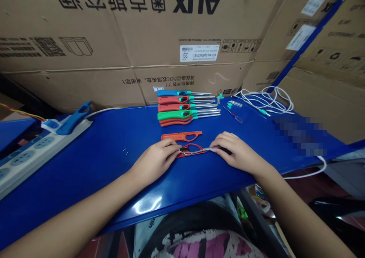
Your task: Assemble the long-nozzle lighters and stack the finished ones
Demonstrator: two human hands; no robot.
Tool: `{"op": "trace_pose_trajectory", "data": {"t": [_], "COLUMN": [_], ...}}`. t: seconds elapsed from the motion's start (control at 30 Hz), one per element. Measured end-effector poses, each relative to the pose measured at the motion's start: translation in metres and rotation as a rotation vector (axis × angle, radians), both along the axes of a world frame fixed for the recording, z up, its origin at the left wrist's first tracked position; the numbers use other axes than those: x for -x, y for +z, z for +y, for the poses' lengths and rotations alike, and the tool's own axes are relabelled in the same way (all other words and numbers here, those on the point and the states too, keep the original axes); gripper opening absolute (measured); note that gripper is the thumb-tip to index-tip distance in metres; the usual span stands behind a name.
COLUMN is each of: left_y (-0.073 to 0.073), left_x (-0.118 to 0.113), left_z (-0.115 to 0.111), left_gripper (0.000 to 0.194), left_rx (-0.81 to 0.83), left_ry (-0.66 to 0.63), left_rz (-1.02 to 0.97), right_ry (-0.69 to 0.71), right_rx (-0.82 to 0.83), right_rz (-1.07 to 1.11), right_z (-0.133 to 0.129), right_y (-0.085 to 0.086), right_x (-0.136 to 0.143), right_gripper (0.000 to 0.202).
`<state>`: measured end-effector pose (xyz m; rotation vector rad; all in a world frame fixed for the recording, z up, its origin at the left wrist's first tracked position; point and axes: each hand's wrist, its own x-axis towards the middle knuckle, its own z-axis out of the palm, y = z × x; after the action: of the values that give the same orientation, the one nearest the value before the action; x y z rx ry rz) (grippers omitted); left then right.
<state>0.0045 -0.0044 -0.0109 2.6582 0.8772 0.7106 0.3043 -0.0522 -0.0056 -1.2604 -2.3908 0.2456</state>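
Near the table's front edge, my left hand pinches a small dark part at the left of a red lighter handle shell. My right hand has its fingers closed on a thin tool with a dark handle, whose metal end reaches over the shell. Just behind lies an orange half shell with a trigger opening. Farther back, several long-nosed lighters in blue, red, green and orange lie in a row, metal tubes pointing right.
A small screwdriver, green bits and a coiled white cable are at the back right. On the left, a power strip bears a blue handle. Cardboard walls the back. Small screws lie left of my left hand.
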Motion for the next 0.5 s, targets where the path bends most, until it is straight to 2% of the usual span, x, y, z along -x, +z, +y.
{"op": "trace_pose_trajectory", "data": {"t": [0.27, 0.5], "left_y": [0.0, -0.0013], "left_x": [-0.0007, -0.0014], "left_z": [0.0009, 0.0023], "left_gripper": [0.024, 0.025], "left_rx": [-0.012, -0.021], "left_ry": [-0.011, -0.003], "left_rz": [-0.001, 0.009], "right_ry": [0.029, 0.002], "right_rx": [-0.013, -0.032], "right_rz": [0.1, 0.046], "right_z": [0.0023, 0.0043], "right_y": [-0.0027, -0.0014], "right_x": [0.0014, 0.0015], "right_gripper": [0.016, 0.018]}}
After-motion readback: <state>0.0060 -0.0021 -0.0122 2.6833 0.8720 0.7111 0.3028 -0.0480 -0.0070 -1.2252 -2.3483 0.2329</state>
